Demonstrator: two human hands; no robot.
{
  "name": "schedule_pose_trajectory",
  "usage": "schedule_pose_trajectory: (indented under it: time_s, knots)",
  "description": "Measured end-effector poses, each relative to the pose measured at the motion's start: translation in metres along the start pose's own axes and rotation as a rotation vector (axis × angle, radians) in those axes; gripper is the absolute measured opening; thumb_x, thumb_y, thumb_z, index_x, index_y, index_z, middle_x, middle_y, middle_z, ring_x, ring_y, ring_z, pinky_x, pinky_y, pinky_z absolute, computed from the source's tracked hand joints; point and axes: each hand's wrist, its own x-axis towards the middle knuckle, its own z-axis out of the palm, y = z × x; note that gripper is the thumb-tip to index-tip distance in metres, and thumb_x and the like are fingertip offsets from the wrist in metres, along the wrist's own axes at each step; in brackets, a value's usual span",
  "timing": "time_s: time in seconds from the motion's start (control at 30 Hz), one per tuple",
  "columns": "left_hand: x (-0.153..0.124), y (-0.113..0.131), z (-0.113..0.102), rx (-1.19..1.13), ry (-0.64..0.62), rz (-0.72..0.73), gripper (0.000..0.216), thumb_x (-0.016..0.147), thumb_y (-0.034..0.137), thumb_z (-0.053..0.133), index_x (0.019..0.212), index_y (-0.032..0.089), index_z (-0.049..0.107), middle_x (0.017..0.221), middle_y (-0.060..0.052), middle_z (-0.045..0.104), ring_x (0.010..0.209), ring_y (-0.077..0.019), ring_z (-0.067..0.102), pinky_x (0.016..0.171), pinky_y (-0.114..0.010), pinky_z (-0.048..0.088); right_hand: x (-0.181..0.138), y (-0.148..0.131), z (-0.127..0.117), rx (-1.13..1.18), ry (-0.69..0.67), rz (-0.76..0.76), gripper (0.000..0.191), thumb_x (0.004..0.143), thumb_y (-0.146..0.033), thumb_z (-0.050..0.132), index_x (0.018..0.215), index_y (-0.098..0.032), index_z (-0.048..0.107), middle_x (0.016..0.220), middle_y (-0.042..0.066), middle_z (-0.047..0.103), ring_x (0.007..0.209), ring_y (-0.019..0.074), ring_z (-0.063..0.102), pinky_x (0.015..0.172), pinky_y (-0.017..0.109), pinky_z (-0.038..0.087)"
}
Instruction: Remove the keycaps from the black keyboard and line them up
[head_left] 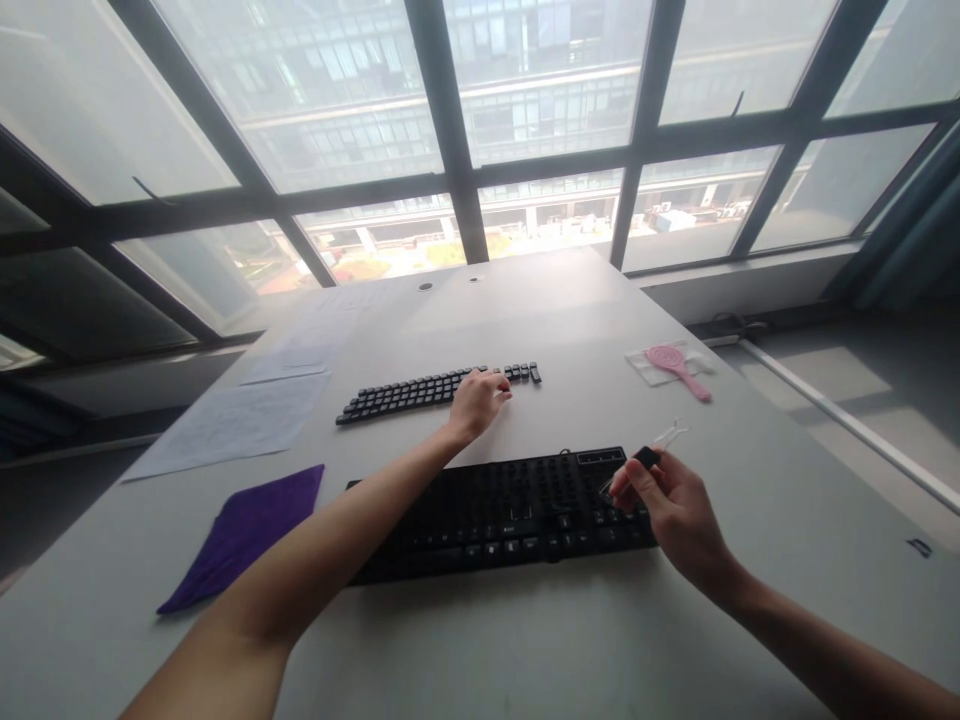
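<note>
Across the desk, several loose black keycaps (409,393) lie in keyboard-like rows. My left hand (478,402) reaches to the right part of these rows, its fingertips pinched around what looks like a dark keycap, mostly hidden by the fingers. Nearer to me is a black keyboard (495,560) with many of its keys off; the front rows still carry caps. Over its right end, my right hand (675,510) closes on a keycap puller, a small black block (645,457) with thin wires sticking out. My left forearm crosses above the keyboard's left part.
A purple cloth (247,535) lies left of the keyboard, with paper sheets (240,420) behind it. To the right, a pink brush-like object (675,368) rests on a clear plastic bag (646,372). Windows stand beyond the white desk (562,310).
</note>
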Motion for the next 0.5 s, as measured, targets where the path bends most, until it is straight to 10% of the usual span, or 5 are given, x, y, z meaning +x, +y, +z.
schedule_pose_trajectory:
  time_s: [0.5]
  knots:
    - [0.014, -0.007, 0.018, 0.115, 0.051, -0.028, 0.009, 0.085, 0.029, 0.07, 0.083, 0.023, 0.075, 0.096, -0.006, 0.068, 0.095, -0.0249, 0.055, 0.088, -0.038, 0.043, 0.004, -0.002, -0.008, 0.024, 0.002, 0.002, 0.032, 0.095, -0.044, 0.059, 0.076, -0.018, 0.062, 0.071, 0.004, 0.066, 0.062, 0.016, 0.062, 0.06, 0.028, 0.051]
